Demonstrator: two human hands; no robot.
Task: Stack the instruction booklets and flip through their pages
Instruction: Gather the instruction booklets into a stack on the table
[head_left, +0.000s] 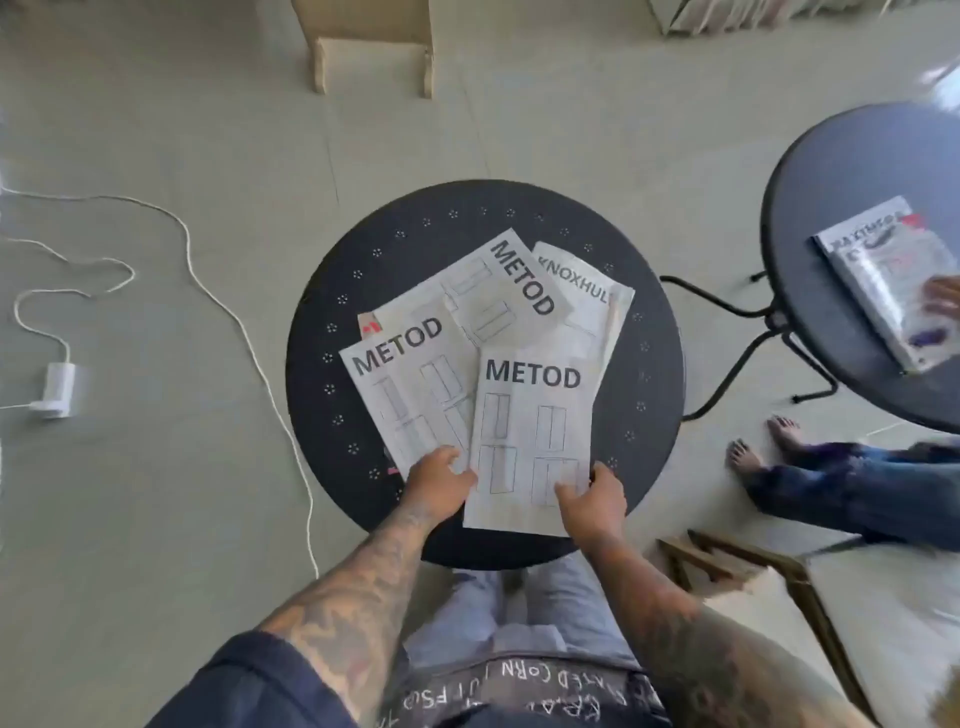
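Note:
Several white instruction booklets lie fanned out on a round black table (363, 260). The nearest METOD booklet (530, 415) lies on top at the front. My right hand (592, 501) grips its lower right corner, thumb on the cover. My left hand (439, 480) touches its lower left edge and rests on a second METOD booklet (410, 395) to the left. A third METOD booklet (498, 291) lies angled behind them. A KNOXHULT booklet (587, 286) sticks out at the back right. A red-marked sheet (370, 326) peeks out underneath.
A second round black table (841, 171) at the right holds a booklet (878, 275) under another person's hand (943, 299); that person's bare feet (769, 441) are on the floor. A white cable and charger (57, 387) lie left. Wooden furniture (374, 47) stands behind.

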